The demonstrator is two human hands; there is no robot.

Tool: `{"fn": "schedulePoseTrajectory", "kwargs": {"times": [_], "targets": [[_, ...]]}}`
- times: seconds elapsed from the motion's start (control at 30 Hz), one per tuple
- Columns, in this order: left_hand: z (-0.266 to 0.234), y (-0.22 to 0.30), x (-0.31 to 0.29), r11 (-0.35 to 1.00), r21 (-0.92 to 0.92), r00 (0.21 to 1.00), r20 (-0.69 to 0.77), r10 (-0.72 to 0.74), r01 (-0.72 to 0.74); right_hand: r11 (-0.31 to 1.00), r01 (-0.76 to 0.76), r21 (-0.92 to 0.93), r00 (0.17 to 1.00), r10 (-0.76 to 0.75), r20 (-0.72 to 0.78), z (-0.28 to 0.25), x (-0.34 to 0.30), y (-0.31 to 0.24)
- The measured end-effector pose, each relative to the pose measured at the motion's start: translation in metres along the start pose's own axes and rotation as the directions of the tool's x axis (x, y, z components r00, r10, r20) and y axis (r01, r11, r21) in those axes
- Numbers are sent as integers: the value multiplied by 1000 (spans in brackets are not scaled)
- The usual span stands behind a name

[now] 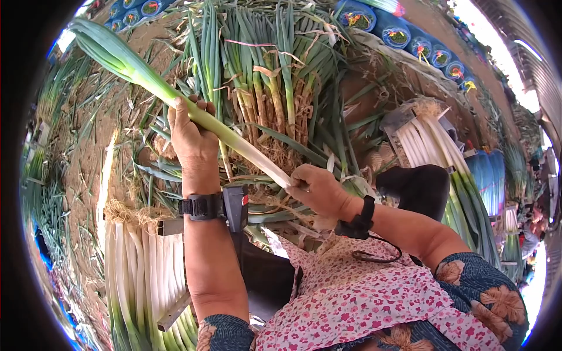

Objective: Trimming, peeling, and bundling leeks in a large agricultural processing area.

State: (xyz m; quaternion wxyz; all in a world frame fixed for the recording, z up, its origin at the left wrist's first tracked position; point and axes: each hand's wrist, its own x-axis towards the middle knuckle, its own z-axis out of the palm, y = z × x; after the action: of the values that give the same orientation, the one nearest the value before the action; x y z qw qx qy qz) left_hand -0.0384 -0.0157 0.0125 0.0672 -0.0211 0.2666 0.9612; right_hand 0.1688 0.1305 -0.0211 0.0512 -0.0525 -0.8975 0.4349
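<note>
A long green onion [225,136] stretches slantwise across the view, its green leaves at the upper left and its white root end at the lower right. My left hand [192,130] is wrapped round the green part of the stalk. At the white end, my right hand [319,188] grips the tip between closed fingers; the very end is hidden by them. Just beyond the stalk stands a thick bundle of untrimmed green onions [275,76] with brown, dry outer leaves and a pink tie. Both wrists wear black straps.
Cleaned white stalks [140,263] lie on a metal rack at the left, with more white stalks [433,140] on another at the right. Blue wrapped bundles [395,36] line the back. Leaf scraps litter the brown ground [82,193].
</note>
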Motion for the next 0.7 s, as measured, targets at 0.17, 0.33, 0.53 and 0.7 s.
{"fn": "schedulePoseTrajectory", "kwargs": {"times": [0.17, 0.33, 0.53, 0.7], "targets": [[3, 2, -2, 953, 270, 978, -117, 175, -139, 993, 117, 28, 993, -117, -3, 2, 0, 2], [13, 4, -9, 962, 258, 963, -226, 148, -88, 992, 116, 51, 990, -112, -82, 4, 3, 2], [-3, 9, -2, 994, 67, 986, -149, -73, 83, 994, 16, -107, 996, -26, -86, -1, 17, -3], [-10, 5, 2, 979, 203, 991, -133, 5, 22, 989, 108, -97, 993, -103, 58, 1, 10, -6]]}}
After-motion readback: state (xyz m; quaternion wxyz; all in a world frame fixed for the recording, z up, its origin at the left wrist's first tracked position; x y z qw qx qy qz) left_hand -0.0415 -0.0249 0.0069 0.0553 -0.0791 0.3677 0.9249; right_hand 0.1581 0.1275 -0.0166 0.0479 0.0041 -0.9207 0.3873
